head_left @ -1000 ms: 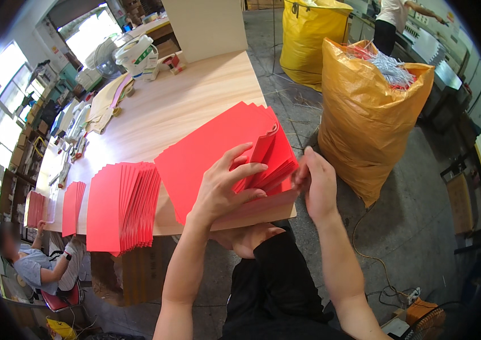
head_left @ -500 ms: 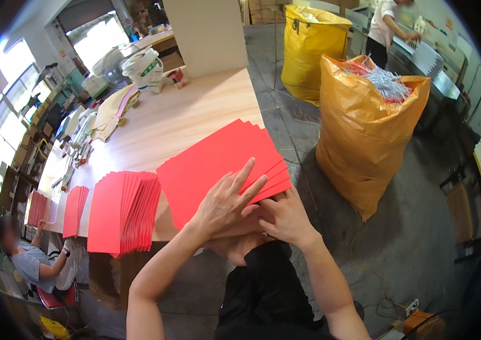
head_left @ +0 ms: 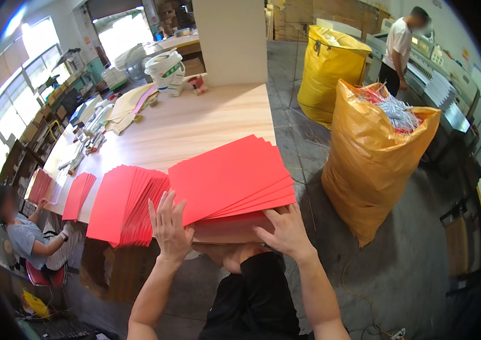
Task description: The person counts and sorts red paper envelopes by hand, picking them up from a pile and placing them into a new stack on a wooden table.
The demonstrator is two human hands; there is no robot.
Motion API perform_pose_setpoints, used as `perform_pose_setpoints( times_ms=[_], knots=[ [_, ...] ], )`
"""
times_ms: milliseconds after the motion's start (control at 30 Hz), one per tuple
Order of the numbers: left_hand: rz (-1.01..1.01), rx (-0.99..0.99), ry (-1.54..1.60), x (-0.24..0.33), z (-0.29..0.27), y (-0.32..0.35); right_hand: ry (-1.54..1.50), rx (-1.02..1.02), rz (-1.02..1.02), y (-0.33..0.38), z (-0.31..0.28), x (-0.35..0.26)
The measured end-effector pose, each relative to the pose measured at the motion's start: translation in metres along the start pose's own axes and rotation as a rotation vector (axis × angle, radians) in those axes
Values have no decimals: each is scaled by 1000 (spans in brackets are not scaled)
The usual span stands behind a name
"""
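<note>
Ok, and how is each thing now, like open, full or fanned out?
Big red sheets: stacked, near edges fanned
Middle red pile: fanned, overlapping
Orange sack: open, full of shredded strips
Yellow sack: open, upright
White bucket: upright
Left hand: open
Right hand: open, fingers at big sheets' edge

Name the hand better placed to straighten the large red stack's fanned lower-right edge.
Probably the right hand: it sits at that fanned edge of the large red stack, while the left hand is by the stack's lower-left corner.
</note>
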State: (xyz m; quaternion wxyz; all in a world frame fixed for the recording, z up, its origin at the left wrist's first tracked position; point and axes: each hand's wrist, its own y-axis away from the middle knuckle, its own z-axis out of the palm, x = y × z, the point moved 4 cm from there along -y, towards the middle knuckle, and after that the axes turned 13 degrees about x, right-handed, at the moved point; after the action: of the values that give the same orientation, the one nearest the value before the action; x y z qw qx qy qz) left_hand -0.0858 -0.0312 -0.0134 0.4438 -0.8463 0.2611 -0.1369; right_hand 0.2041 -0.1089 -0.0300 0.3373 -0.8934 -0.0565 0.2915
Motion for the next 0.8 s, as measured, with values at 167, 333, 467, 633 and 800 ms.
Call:
perform_pose_setpoints(
  times_ms=[167, 333, 467, 633, 800],
  knots=[
    [132, 29, 162, 14, -9, 2, 182, 79, -68, 14, 14, 11],
    [10, -101, 285, 54, -37, 25, 200, 171, -165, 15, 20, 8],
    [-485, 68, 673, 42, -47, 57, 166, 165, -176, 9, 13, 4],
    [-1730, -248, 2232, 30, 21, 111, 126, 143, -146, 9, 20, -9],
    [-1496, -262, 1724, 47, 20, 62, 234, 144, -198, 16, 21, 14]
  ],
)
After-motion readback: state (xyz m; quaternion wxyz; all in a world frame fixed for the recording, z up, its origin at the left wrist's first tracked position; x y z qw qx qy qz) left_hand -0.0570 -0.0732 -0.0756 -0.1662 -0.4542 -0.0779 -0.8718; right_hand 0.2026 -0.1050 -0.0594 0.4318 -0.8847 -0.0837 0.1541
